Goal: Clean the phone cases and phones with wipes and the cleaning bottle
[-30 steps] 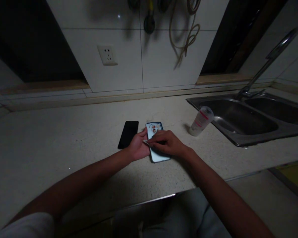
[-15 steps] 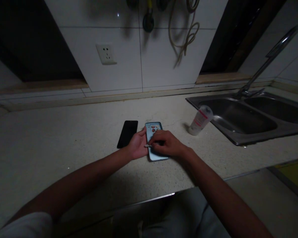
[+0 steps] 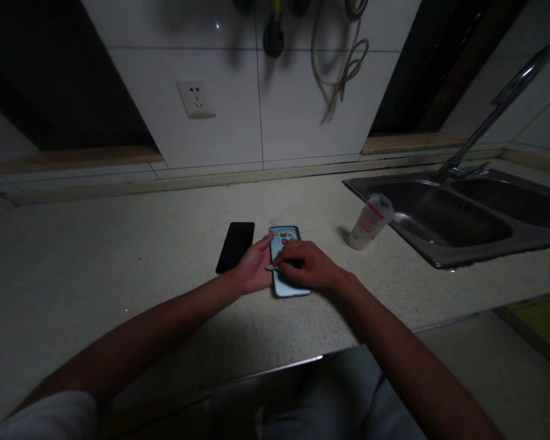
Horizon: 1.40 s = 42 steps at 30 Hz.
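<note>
A light blue phone case [image 3: 282,285] with a camera cutout at its far end is held just above or on the counter; I cannot tell which. My left hand [image 3: 255,269] grips its left side, thumb at the edge and fingers hidden beneath. Over the case's middle, my right hand [image 3: 309,263] is closed in a pinch on a small whitish piece [image 3: 272,267], too small to identify, near the left palm. To the left of the left hand lies a black smartphone [image 3: 235,246], dark side up.
A clear plastic cup [image 3: 370,221] with pink print stands to the right on the pale counter [image 3: 165,244]. Beyond it are a steel double sink [image 3: 433,260] and a tap [image 3: 504,101]. On the tiled wall are a socket [image 3: 196,99] and a hanging cord [image 3: 341,82].
Hardly anything differs. My right hand and the small whitish piece have shifted very slightly; the left hand keeps its hold on the case.
</note>
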### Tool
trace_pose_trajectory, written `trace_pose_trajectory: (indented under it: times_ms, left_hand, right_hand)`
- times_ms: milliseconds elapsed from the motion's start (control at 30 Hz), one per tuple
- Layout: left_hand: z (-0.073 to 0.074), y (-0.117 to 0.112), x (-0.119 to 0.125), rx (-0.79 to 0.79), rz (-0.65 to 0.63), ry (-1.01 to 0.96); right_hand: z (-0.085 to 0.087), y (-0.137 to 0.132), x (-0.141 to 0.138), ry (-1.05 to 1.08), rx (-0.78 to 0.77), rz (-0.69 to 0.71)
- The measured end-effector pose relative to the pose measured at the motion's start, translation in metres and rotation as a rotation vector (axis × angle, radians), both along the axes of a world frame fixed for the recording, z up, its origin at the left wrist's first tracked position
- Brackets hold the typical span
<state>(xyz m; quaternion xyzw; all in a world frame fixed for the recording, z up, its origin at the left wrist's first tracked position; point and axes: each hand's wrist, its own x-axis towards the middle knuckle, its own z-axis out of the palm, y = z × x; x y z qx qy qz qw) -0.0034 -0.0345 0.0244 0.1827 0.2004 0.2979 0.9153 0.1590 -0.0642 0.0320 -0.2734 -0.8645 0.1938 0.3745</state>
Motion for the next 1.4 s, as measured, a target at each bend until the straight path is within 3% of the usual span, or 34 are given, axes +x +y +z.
trace_pose_trajectory:
  times_ms: [467, 1400]
  left_hand:
    - [-0.0045, 0.0021, -0.0003, 0.024, -0.034, 0.003]
    - [0.0008, -0.0004, 0.0006, 0.006, -0.038, 0.036]
  right_hand:
    - [-0.0021, 0.0015, 0.0011, -0.008, -0.008, 0.005]
    - [-0.0009, 0.0006, 0.0025, -0.023, -0.029, -0.001]
